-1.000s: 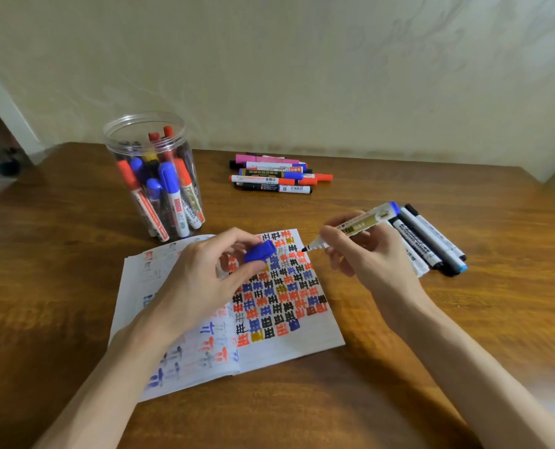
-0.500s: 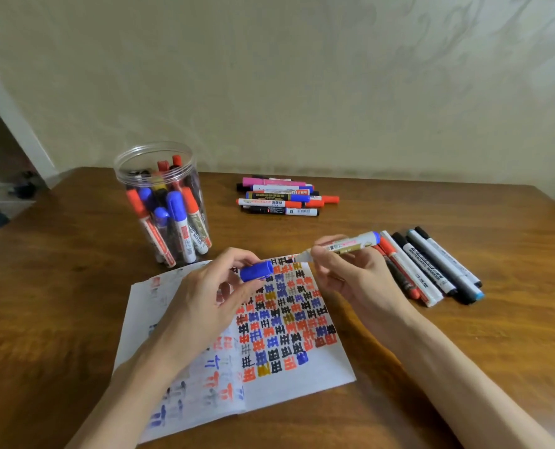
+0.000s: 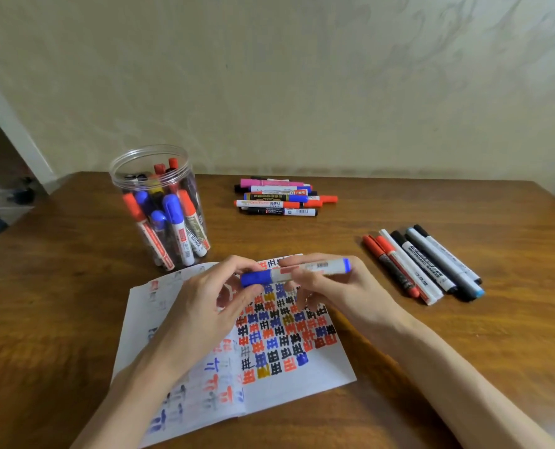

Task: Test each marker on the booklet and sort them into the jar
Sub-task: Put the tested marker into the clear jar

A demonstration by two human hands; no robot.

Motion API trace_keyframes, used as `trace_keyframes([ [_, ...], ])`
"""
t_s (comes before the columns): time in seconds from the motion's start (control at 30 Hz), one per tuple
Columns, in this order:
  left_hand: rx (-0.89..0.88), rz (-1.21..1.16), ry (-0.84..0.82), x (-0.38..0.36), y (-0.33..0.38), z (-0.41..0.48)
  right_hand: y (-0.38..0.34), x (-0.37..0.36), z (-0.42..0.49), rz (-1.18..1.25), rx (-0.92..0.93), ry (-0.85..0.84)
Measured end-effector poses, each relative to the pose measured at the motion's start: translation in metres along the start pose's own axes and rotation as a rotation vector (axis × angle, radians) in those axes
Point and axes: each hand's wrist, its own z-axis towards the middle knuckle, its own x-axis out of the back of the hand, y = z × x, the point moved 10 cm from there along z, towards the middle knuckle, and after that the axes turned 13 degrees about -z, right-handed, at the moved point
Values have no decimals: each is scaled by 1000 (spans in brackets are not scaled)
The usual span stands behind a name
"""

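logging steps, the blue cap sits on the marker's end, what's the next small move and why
Probably push the blue cap fully home: the left hand pinches it against the marker the right hand holds over the booklet, and whether it is seated cannot be seen. The open jar comes after.

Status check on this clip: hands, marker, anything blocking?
Left hand pinches blue cap, right hand grips marker. Cap meets barrel, over booklet. Nothing between hands and jar.
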Motion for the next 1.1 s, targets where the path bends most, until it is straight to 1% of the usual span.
trace_keyframes([
  [0.07,-12,21,10,2,1,0,-2,-1,-2,-94,3,-70],
  [0.13,-14,30,14,2,1,0,1,1,-3,-195,-17,-93],
  [0.2,-23,26,11,2,2,0,-1,4,-3,-336,3,-55],
  [0.27,-33,18,6,2,4,0,-7,3,-4,-418,69,-12],
  [0.33,-23,9,18,5,3,-1,-11,1,-4,-434,115,5],
  [0.43,14,-7,49,8,-2,-2,-8,-1,-5,-427,121,19],
  [0.67,46,-73,41,3,-4,0,-10,0,-7,-468,179,66],
  [0.97,54,-88,61,1,5,-2,-7,-2,-8,-440,184,66],
  [1.1,54,-77,21,0,6,0,-6,-1,-5,-433,162,51],
])
